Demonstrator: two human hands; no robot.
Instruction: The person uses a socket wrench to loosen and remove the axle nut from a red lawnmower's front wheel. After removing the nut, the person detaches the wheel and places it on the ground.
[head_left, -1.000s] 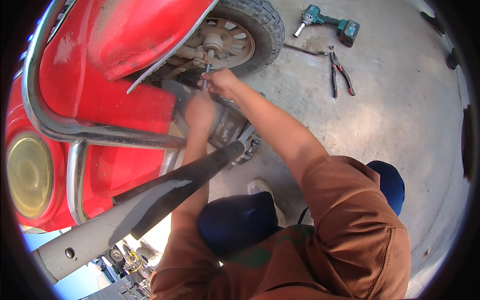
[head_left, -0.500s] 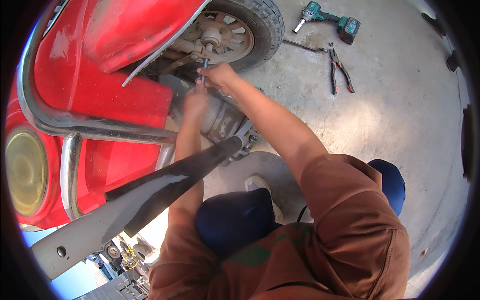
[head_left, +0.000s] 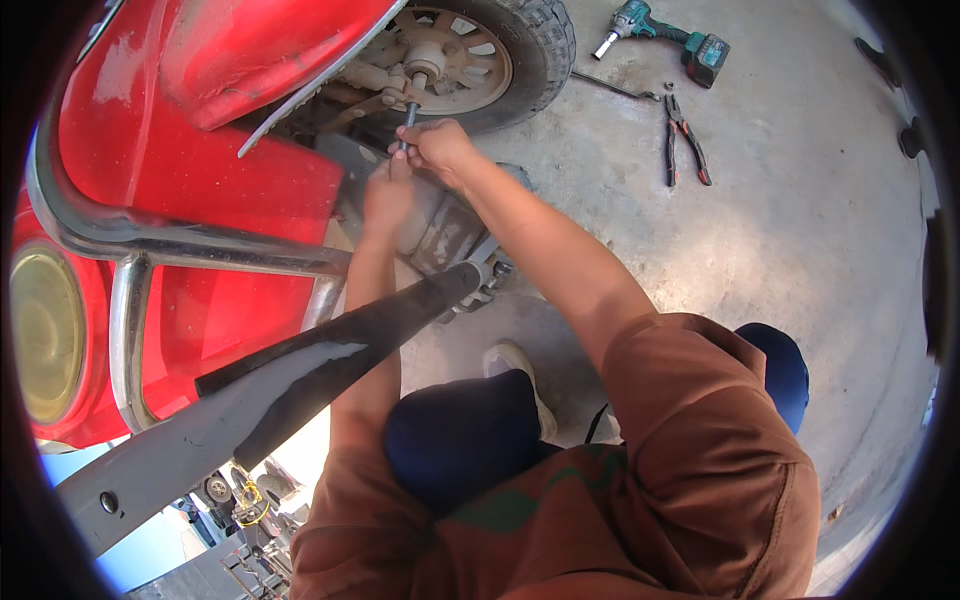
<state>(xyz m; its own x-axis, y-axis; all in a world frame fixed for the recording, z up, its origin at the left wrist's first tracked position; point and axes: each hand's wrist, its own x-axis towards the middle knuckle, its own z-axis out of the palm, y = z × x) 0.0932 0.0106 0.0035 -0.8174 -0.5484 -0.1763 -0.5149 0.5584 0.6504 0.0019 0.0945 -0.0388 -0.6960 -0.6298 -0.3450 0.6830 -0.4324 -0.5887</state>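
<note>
Grey concrete floor [head_left: 800, 250] carries a red three-wheeler [head_left: 200, 180]. Right hand [head_left: 437, 148] has fingers clamped on a thin dark metal rod [head_left: 408, 118] at the wheel hub [head_left: 428, 62]; left hand [head_left: 388, 195] steadies below, its fingers hidden.

Place: outdoor vehicle repair yard
Floor: bare concrete floor [head_left: 800, 260], dusty, in sunlight
Vehicle: red vehicle body [head_left: 200, 180] with chrome guard bar [head_left: 180, 245] and exposed wheel [head_left: 480, 55]
Tools: cordless impact driver [head_left: 665, 35] and pliers [head_left: 685, 135] lying on the floor

right hand [head_left: 437, 147]: gripping a thin metal tool [head_left: 408, 120] at the wheel hub [head_left: 428, 62]
left hand [head_left: 386, 196]: just below it (fingers hidden)
floor: pliers [head_left: 683, 138], cordless driver [head_left: 665, 37]
</note>
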